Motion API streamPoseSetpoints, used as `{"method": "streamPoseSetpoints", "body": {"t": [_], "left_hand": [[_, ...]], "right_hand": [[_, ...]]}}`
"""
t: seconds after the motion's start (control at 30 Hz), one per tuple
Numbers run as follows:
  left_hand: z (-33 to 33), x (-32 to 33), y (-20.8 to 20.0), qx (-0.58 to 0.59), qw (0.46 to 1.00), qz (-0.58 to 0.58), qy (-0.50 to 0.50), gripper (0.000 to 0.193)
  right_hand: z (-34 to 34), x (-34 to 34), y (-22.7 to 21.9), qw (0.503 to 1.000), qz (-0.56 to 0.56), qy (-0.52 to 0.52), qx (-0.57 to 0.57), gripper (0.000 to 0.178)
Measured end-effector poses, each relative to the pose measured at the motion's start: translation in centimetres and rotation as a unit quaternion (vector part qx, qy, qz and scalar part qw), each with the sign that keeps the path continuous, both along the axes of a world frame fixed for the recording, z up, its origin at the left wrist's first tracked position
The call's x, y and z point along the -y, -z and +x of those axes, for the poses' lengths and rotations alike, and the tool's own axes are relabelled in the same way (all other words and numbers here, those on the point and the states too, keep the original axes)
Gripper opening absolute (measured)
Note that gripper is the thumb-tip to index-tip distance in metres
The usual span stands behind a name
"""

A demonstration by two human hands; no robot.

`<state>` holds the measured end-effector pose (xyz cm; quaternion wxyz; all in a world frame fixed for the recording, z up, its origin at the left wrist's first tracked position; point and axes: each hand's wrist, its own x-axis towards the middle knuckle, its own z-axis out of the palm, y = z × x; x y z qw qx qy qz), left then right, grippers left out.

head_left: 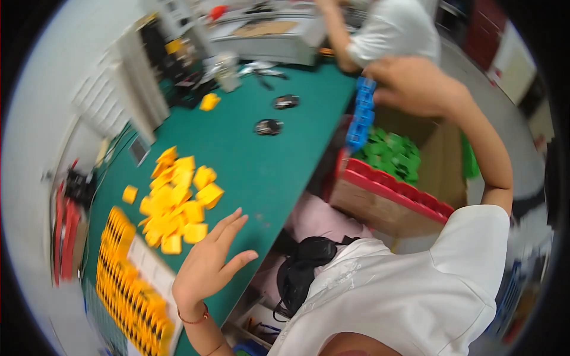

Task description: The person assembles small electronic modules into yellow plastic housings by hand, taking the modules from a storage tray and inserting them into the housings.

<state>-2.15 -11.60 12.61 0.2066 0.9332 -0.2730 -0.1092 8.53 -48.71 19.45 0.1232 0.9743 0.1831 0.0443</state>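
My right hand [412,86] is closed around the upper end of a blue plastic strip [360,115] made of joined block-like pieces. The strip hangs down over the near corner of a cardboard box [371,207] holding loose green plastic pieces [392,153]. A row of red plastic pieces [395,188] runs along the box's near rim. Over the green tabletop, my left hand [208,261] is open, its fingers stretched and thumb apart, with nothing in it. Just beyond it lies a heap of yellow plastic pieces [172,204].
Rows of yellow pieces with black parts [127,279] stand along the green table's [255,172] left edge. Two dark oval objects [286,101] lie farther back. Another person in a white shirt [395,32] is at the far side. A black bag [309,255] sits by my lap.
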Motion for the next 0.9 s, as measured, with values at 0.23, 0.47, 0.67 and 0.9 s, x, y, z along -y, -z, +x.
{"method": "streamPoseSetpoints", "body": {"t": [0.23,0.47,0.67,0.9], "left_hand": [[7.2,11.7,7.5,-0.228,0.945,-0.227,0.060,0.076],[9.5,18.1,13.8,-0.190,0.911,-0.361,0.058,0.060],[6.3,20.1,11.8,-0.088,0.950,-0.282,0.101,0.051],[2.9,26.1,9.7,0.064,0.914,-0.279,0.287,0.063]], "right_hand": [[-9.2,19.7,6.2,0.828,0.165,0.528,-0.093,0.082],[-18.1,17.0,12.9,0.721,0.557,0.373,-0.176,0.072],[-21.5,18.9,18.3,0.679,0.619,0.391,-0.064,0.015],[-35.8,19.5,18.9,0.578,0.655,0.433,0.224,0.010]]}}
